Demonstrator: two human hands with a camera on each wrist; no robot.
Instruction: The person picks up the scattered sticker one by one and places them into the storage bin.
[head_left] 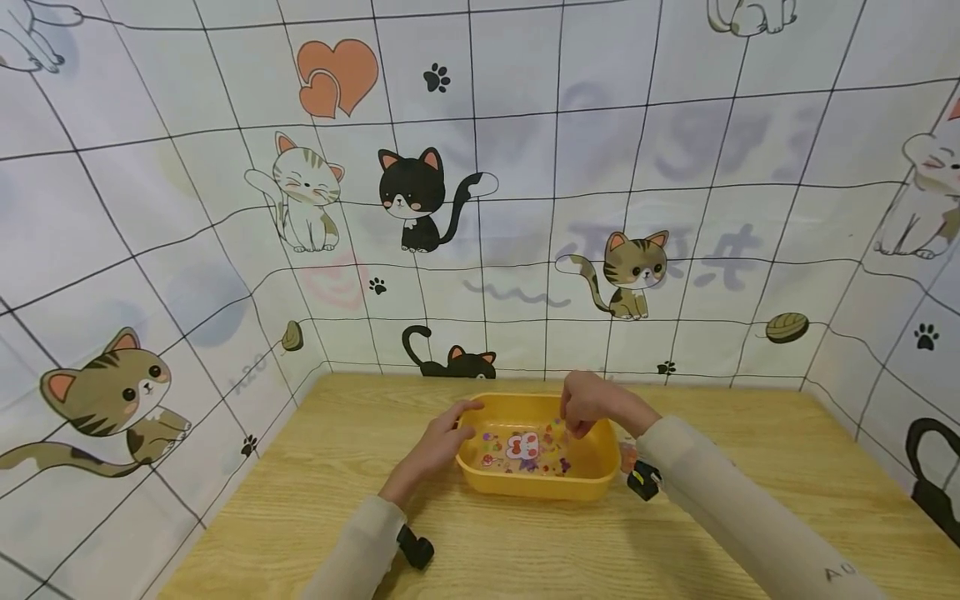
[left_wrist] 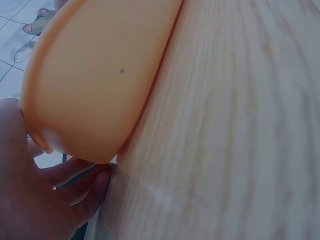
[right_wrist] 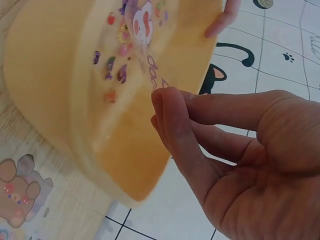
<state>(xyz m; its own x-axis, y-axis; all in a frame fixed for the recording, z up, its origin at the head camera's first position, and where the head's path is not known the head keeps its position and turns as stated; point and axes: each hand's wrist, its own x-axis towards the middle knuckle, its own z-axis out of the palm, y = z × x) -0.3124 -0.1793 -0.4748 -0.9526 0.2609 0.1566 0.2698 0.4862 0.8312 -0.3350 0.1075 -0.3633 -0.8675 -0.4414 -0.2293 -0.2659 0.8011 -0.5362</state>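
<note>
A yellow plastic basin (head_left: 536, 487) stands on the wooden table. My left hand (head_left: 437, 440) grips its left end, a digit over the rim and the other fingers against the outside, as the left wrist view shows. Over the basin's right part, my right hand (head_left: 590, 406) pinches the edge of a clear sticker (right_wrist: 152, 70) with purple letters between thumb and fingertips. A white rabbit print (head_left: 522, 447) and small colourful candy-like prints (right_wrist: 110, 67) show inside the basin. How much of the clear sticker lies against the basin floor, I cannot tell.
Right of the basin, partly behind the right wrist, lies a clear piece with a brown bear print (right_wrist: 19, 192) on the table (head_left: 517, 542). A white cat-patterned sheet (head_left: 517, 275) stands behind the table and along its sides.
</note>
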